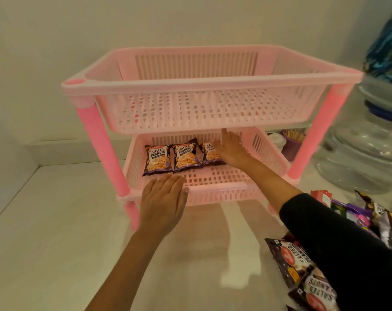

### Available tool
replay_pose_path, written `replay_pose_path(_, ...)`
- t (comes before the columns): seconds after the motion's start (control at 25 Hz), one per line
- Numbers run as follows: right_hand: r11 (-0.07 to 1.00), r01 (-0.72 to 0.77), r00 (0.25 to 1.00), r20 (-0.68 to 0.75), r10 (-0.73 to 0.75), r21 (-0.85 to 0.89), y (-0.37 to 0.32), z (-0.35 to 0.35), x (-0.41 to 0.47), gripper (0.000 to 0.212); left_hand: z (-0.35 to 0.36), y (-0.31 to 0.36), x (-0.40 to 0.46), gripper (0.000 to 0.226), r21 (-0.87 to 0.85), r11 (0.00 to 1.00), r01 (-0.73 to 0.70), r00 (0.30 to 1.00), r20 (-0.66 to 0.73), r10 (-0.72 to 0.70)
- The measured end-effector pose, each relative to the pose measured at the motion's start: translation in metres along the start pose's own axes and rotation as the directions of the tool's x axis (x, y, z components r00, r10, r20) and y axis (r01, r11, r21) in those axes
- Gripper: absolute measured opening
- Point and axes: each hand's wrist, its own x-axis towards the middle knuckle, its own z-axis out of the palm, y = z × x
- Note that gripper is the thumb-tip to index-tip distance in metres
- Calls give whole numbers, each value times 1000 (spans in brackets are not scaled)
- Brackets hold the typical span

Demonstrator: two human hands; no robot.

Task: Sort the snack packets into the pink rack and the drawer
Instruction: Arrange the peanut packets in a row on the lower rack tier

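A pink two-tier rack [213, 79] stands on the white counter. Its top basket holds nothing. On the lower tier [215, 178] three salted-peanut packets lie side by side: left [156, 159], middle [186, 157], right [209, 154]. My right hand [232, 149] reaches inside the lower tier with straight fingers and lies flat against the right packet, covering part of it. My left hand [164, 200] rests flat, fingers together, at the front rim of the lower tier, just below the left packet. No drawer is in view.
A heap of mixed snack packets [356, 216] lies at the right of the counter, with more peanut packets [302, 277] near the bottom right. Clear plastic containers [365, 153] and a purple cup [292, 142] stand right of the rack. A wall runs behind.
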Motion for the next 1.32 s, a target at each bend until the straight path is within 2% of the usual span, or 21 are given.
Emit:
replay_pose_path(0.08,982,169,964,-221,-148,80,13,-12,-37,54,-3,7,-3,55,-23,997,78,996,44,-77)
replay_pose_path(0.16,953,297,879,-408,-249,58,35,-25,-81,40,-5,27,-11,52,-90,986,142,990,33,-140)
replay_pose_path(0.24,942,335,821,-487,-298,-12,63,-31,-120,30,-4,65,-29,53,-178,974,143,989,-10,-147)
replay_pose_path(0.32,958,286,830,-492,-263,-28,97,-34,-155,27,1,109,-52,53,-321,937,139,990,67,-124)
replay_pose_path(0.36,965,260,863,-443,-244,-27,114,-36,-173,26,5,132,-64,51,-404,902,151,981,173,-87)
replay_pose_path(0.44,969,245,928,-279,-247,-41,145,-39,-203,20,13,178,-89,50,-496,838,227,907,422,4)
replay_pose_path(0.52,958,279,939,-191,-287,-67,168,-41,-230,14,26,213,-106,55,-473,838,273,852,523,17)
replay_pose_path(0.6,940,328,920,-193,-340,-92,185,-41,-257,16,36,233,-113,61,-382,884,270,849,527,-31)
replay_pose_path(0.68,899,416,879,-194,-436,-138,198,-37,-284,27,46,242,-115,61,-298,918,261,844,533,-67)
replay_pose_path(0.72,867,464,855,-163,-492,-181,202,-33,-295,32,51,243,-115,59,-267,928,261,839,539,-81)
replay_pose_path(0.8,779,540,819,-15,-574,-319,211,-23,-312,44,61,243,-115,55,-215,938,272,851,508,-130)
replay_pose_path(0.88,730,543,836,185,-517,-415,218,-19,-318,60,68,242,-107,55,-180,957,227,880,460,-123)
replay_pose_path(0.96,736,532,841,358,-405,-418,227,-26,-312,70,73,239,-89,62,-142,985,94,865,502,-10)
replay_pose_path(1.04,731,556,801,489,-345,-395,233,-35,-301,69,73,237,-73,67,-84,996,9,827,561,40)
replay_pose_path(1.12,688,603,745,594,-305,-403,233,-41,-290,73,71,237,-68,73,-29,1000,3,823,568,14)
replay_pose_path(1.24,621,651,706,648,-285,-437,222,-40,-282,79,65,236,-71,82,-16,995,96,840,538,-73)
replay_pose_path(1.32,600,659,724,597,-345,-453,215,-40,-280,73,54,227,-76,83,-17,988,155,864,488,-127)
